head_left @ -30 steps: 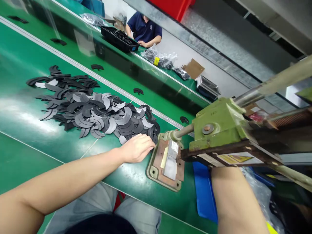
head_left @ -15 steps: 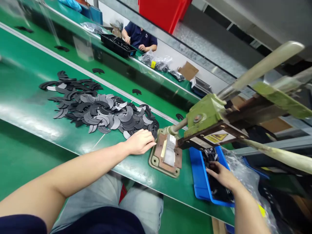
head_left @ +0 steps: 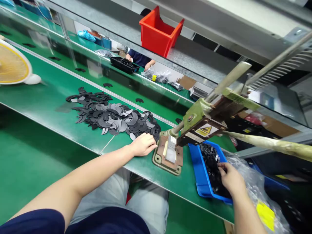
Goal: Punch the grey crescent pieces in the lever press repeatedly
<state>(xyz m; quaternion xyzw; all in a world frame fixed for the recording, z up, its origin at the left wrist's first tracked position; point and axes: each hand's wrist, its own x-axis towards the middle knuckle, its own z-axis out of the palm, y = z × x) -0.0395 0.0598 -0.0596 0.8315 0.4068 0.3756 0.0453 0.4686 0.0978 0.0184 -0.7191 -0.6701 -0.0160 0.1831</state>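
Against the near right edge of one heap of black crescent pieces (head_left: 114, 117), too many to count: left hand (head_left: 143, 145), knuckles up on the green belt (head_left: 48, 104), fingers curled together, tips touching the nearest pieces; cannot tell whether clamped on one. Just right of that hand, one rusty base plate (head_left: 168, 156), one green press head (head_left: 197, 118) above it, and two pale bars: upper bar (head_left: 231, 78) slanting up and away, lower bar (head_left: 268, 145) running off to the right. Right of the plate, one blue tray (head_left: 198, 169); reaching into it from the near side, right hand (head_left: 230, 177), fingertips bent down among the black parts (head_left: 210, 159) piled inside, touching them; gripping one or not, cannot tell. Under that wrist, one crumpled clear plastic bag (head_left: 258, 195). Beyond the left hand, past the belt's far rail, at least four single crescents (head_left: 139, 100), well apart. Farther off, one black tray (head_left: 123, 64) with another person's hands (head_left: 148, 65), two, beside it; one red bin (head_left: 159, 31) above; one fan (head_left: 13, 66) far left

Compared with half a second ago: same spot beside the plate for the left hand, same tray for the right; red bin now whole in view, fan newly in view. A second ago: right hand hidden under the press head, only forearm showing
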